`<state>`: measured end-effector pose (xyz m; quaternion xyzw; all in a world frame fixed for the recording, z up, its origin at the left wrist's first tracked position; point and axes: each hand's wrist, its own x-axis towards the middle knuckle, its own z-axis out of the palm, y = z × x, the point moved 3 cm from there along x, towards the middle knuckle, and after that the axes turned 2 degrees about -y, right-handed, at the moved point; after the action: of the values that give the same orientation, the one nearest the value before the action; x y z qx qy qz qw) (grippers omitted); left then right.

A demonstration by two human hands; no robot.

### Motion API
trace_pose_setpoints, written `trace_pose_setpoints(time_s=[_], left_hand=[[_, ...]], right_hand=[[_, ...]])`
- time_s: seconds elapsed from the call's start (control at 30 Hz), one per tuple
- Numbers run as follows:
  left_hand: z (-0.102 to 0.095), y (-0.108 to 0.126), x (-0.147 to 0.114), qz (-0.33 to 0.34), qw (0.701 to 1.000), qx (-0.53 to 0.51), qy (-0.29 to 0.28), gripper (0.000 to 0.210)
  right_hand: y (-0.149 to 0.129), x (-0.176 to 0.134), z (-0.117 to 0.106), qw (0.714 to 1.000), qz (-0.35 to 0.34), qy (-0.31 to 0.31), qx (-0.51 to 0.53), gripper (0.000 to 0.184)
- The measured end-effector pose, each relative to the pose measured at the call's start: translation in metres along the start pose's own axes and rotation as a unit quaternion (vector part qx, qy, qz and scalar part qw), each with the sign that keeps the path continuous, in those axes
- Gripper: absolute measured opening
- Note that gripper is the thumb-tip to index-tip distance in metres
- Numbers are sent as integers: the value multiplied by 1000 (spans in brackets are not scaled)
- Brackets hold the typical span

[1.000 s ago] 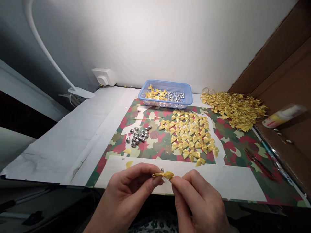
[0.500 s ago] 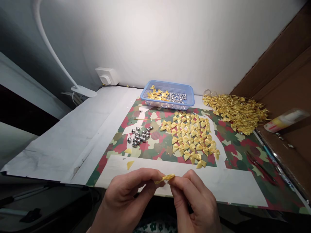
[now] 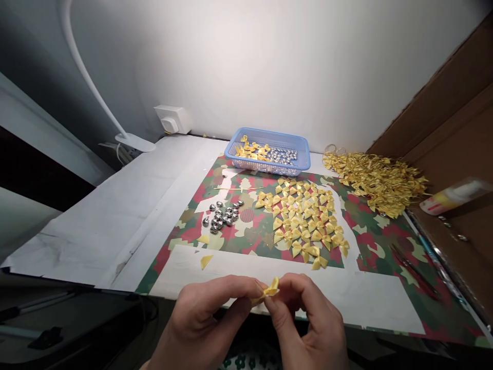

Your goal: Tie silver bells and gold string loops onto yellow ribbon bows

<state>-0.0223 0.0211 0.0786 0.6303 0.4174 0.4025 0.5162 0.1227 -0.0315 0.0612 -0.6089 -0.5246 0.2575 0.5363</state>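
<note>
Between my two hands, over the table's front edge, is a small yellow ribbon bow (image 3: pixel 272 288). My left hand (image 3: pixel 215 313) pinches its left side between thumb and forefinger. On its right side, the thumb and forefinger of my right hand (image 3: pixel 308 313) press against it; the bow's centre is partly covered by fingertips. Beyond my hands, many loose yellow bows (image 3: pixel 306 221) lie spread on the camouflage-patterned sheet (image 3: pixel 256 237). A cluster of silver jingle bells (image 3: pixel 227 216) lies to their left. Two yellow ribbon scraps (image 3: pixel 206 261) rest near the front.
A blue basket (image 3: pixel 269 134) with bows and bells stands at the back. A big heap of gold bows (image 3: pixel 385 180) lies at the right, beside a bottle (image 3: pixel 449 199) and pliers-like tool (image 3: pixel 414 270). A white lamp (image 3: pixel 134 142) is clamped at the left.
The bow has turned from lying nearly flat to having one loop standing up. My right thumb has moved onto its lower middle, and my right forefinger has lifted and curled more.
</note>
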Motion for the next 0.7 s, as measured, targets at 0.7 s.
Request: trace_pose_setpoints(time_s=[0.7], left_hand=[[3,-3,-4,-28,996,78,-33,20]], right_hand=[[-10,64,-18,925,-45,-378,3,17]])
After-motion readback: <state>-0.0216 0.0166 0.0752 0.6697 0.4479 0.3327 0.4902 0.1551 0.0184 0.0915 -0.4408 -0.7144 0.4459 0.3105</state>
